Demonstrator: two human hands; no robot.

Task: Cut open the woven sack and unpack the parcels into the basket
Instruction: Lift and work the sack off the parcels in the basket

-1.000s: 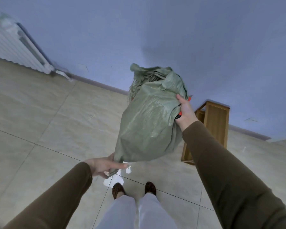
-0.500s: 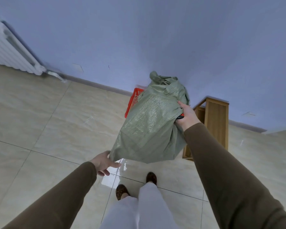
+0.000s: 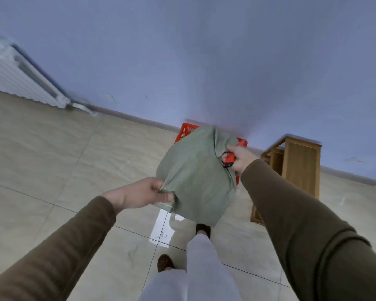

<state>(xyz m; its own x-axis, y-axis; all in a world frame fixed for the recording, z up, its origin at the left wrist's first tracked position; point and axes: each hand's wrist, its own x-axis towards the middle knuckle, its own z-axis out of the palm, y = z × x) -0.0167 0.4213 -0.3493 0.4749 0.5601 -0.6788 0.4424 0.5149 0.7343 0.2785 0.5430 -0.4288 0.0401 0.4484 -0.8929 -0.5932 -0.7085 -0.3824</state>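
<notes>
Nearest the camera, pale trouser legs (image 3: pixel 195 276) and two dark patterned shoes (image 3: pixel 165 262) stand on the glossy tiled floor (image 3: pixel 52 161). Two brown sleeves (image 3: pixel 59 253) reach forward from either side. The left hand (image 3: pixel 139 195) has its fingers curled round a lower corner of the green woven sack (image 3: pixel 195 177), pinching the fabric there. The right hand (image 3: pixel 241 158) grips the sack higher up on its right side, bunching the cloth, and the same hand also holds a red cutter (image 3: pixel 228 159) pressed against the fabric. The sack hangs clear of the floor between the two hands, in front of the person's legs, its gathered end pointing away toward the wall. Behind the sack, partly hidden by it, a red basket (image 3: pixel 186 131) sits on the floor near the wall. To the right of the basket stands a wooden stool (image 3: pixel 300 166). Far left, a white radiator (image 3: pixel 20 81) runs along the bluish wall (image 3: pixel 204 51).
</notes>
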